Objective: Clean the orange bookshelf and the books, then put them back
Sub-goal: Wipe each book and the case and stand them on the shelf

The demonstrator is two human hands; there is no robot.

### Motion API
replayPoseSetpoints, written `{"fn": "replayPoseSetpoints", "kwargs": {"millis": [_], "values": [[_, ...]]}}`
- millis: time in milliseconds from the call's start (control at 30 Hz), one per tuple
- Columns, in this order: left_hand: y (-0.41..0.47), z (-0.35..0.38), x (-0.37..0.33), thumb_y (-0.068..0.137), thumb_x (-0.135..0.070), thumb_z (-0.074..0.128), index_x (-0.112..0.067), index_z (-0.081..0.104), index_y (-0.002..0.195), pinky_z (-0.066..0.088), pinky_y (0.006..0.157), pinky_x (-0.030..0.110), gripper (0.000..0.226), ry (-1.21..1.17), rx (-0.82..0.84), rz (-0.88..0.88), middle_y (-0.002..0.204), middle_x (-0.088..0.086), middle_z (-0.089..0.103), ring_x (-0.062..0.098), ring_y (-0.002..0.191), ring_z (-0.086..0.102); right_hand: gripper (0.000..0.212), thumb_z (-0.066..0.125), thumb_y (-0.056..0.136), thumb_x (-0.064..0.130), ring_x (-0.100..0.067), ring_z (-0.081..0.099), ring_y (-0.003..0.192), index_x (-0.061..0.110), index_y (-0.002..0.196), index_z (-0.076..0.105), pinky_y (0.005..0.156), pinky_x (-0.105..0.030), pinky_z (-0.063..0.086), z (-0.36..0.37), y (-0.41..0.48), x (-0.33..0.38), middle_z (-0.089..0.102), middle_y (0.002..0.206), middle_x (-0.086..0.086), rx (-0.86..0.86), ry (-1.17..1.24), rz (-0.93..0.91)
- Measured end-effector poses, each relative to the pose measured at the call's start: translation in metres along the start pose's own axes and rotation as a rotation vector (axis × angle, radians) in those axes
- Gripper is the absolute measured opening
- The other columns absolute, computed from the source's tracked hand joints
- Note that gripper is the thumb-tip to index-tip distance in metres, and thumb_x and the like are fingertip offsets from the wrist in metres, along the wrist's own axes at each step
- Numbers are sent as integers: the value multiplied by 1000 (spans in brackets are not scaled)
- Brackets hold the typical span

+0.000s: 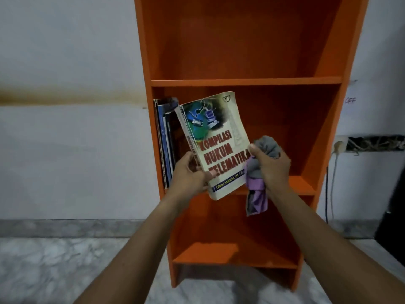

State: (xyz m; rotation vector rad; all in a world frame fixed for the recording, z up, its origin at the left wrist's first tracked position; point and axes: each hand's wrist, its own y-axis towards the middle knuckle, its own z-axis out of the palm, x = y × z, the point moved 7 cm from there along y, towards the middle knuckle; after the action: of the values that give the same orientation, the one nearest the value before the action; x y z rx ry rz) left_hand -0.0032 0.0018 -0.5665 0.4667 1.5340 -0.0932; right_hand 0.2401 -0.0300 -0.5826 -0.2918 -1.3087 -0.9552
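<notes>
The orange bookshelf [245, 82] stands against the wall in front of me. Several dark and blue books [166, 139] stand upright at the left end of its middle shelf. My left hand [190, 174] grips the lower spine edge of a cream paperback [219, 141] titled "Kompilasi Hukum Telematika", held tilted in front of the middle shelf. My right hand [271, 165] clutches a bunched grey and purple cloth [258, 189], with its thumb against the book's right edge. The cloth's tail hangs down below the hand.
The top and bottom shelves hold nothing visible. A wall socket [339, 145] with a white cable hangs right of the shelf, beside a dark object [392, 211] at the frame edge. Marble floor [65, 270] spreads to the left and below.
</notes>
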Motion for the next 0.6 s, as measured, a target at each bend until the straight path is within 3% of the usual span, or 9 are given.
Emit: {"fn": "replayPoseSetpoints", "kwargs": {"millis": [67, 133, 267, 300, 367, 467, 533, 600], "values": [[16, -7, 10, 86, -3, 76, -32, 59, 107, 62, 83, 47, 40, 48, -96, 44, 107, -7, 74, 19, 103, 71, 48, 87, 77, 39, -24, 72, 100, 19, 117, 67, 88, -48, 61, -8, 4, -20, 73, 111, -3, -184, -120, 23], [30, -15, 17, 83, -10, 79, -36, 59, 102, 61, 83, 47, 38, 151, -205, 100, 102, -13, 74, 13, 98, 71, 44, 81, 84, 39, -24, 69, 104, 20, 120, 65, 91, -45, 59, 3, 1, -36, 70, 111, 0, -185, -158, 22], [38, -26, 21, 86, -18, 79, -27, 54, 103, 48, 54, 9, 31, 395, -408, 204, 88, -20, 63, -3, 74, 61, 45, 78, 88, 36, -16, 68, 107, 22, 128, 63, 87, -33, 59, 44, -14, -50, 70, 116, 4, -138, -99, -34], [41, -29, 27, 86, -18, 78, -25, 53, 102, 44, 46, 6, 30, 431, -443, 202, 88, -19, 63, -3, 71, 60, 48, 78, 87, 35, -14, 67, 108, 23, 131, 62, 89, -32, 58, 53, -16, -52, 70, 119, 5, -152, -95, -65], [45, -34, 39, 87, -16, 75, -23, 51, 98, 41, 45, 2, 28, 488, -512, 196, 91, -15, 66, 3, 74, 63, 52, 79, 87, 33, -13, 66, 108, 22, 134, 60, 89, -34, 58, 74, -20, -61, 68, 121, 5, -108, -135, -69], [48, -38, 48, 88, -19, 74, -22, 49, 98, 40, 45, 6, 27, 563, -593, 224, 99, -7, 72, 12, 82, 68, 52, 80, 86, 34, -15, 65, 110, 29, 134, 61, 92, -38, 58, 115, -27, -89, 68, 121, 6, 177, -276, 17], [51, -41, 53, 88, -19, 73, -23, 46, 98, 47, 56, 7, 29, 599, -650, 259, 104, -4, 72, 17, 90, 70, 46, 79, 84, 33, -17, 68, 106, 35, 128, 65, 90, -41, 58, 131, -29, -102, 73, 115, 8, 279, -397, 29], [51, -40, 54, 87, -17, 73, -25, 43, 100, 61, 71, 31, 33, 631, -705, 311, 111, -1, 70, 21, 98, 69, 35, 73, 81, 30, -21, 69, 94, 37, 115, 69, 80, -43, 59, 141, -26, -106, 75, 102, 8, 317, -438, 39]]}}
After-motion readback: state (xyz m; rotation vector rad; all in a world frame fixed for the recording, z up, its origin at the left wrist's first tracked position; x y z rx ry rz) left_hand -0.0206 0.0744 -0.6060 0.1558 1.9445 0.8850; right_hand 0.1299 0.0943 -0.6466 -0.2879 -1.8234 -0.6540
